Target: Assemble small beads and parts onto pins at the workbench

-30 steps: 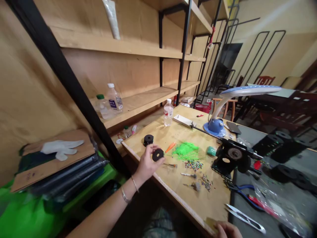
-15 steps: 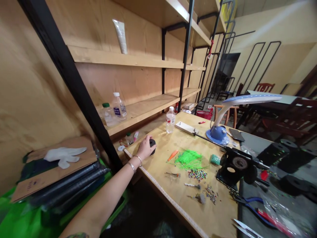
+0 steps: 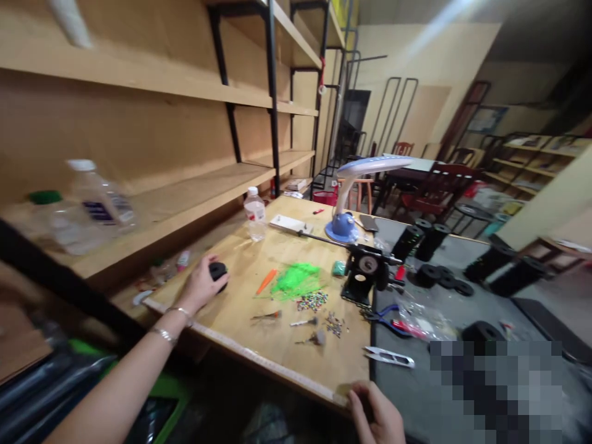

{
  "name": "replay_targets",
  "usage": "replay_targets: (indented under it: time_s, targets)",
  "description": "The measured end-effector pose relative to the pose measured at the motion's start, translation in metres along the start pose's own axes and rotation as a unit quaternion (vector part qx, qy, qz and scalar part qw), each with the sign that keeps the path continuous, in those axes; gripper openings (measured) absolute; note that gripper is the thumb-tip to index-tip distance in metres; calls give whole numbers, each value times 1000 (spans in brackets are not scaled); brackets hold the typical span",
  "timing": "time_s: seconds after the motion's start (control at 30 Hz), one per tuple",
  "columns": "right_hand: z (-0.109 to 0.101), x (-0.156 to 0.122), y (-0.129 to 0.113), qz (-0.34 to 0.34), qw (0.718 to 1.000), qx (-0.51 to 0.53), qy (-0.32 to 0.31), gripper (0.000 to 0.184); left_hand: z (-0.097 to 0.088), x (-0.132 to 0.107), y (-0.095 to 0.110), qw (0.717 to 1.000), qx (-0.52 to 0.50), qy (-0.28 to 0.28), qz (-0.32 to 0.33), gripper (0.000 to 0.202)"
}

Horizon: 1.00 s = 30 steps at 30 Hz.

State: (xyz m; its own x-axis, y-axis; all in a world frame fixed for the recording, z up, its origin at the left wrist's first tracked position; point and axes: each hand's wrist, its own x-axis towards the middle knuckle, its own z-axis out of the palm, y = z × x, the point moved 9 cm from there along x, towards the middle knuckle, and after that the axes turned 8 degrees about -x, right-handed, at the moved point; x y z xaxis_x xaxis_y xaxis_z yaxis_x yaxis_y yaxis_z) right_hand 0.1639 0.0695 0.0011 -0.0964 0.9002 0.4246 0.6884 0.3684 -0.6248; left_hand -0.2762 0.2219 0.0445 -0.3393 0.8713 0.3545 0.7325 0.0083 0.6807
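My left hand is at the far left edge of the wooden table, fingers wrapped around a small black spool that rests on the tabletop. At the table's front edge, my right hand has thumb and forefinger tips together in a pinch; anything between them is too small to make out. Between the hands lie bright green strands, an orange tapered piece, a scatter of coloured beads, small metal bits and several thin feathered pieces.
A black clamp-like device with a long rod stands behind the beads. Around it are a blue lamp, a water bottle, blue-handled pliers, and snips. Black spools stand on the grey mat. Shelving lines the left.
The view has swung right, bringing my right hand into sight at the front table edge. My left hand still holds the black spool at the table's left edge.
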Motion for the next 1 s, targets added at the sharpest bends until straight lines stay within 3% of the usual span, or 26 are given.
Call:
replay_targets:
  time_s: [0.17,0.27,0.37,0.5,0.6,0.7,0.83,0.9,1.0]
  targets:
    - [-26,-3,7,24,998,-47,44,19,-7,-1,5,998,62,18,11,60]
    - [-47,1,18,14,989,-125,72,14,-19,-13,40,990,103,63,78,55]
    - [-52,9,30,-32,973,-222,47,26,-20,-41,93,980,41,86,172,33]
    - [-48,16,48,-60,947,-313,44,24,24,-91,150,968,-91,-64,223,16]
    - [-48,16,57,-49,937,-342,56,27,72,-133,174,943,-157,-194,219,10]
    - [-50,12,59,-43,935,-344,69,28,106,-158,176,943,-159,-226,186,13]
    - [-54,7,56,-45,941,-323,90,25,139,-169,166,954,-84,-260,126,23]
    - [-55,5,55,-44,944,-312,100,24,149,-171,165,951,-35,-284,115,23]
    - [-57,1,51,-49,951,-284,114,23,150,-171,169,949,-27,-285,131,24]
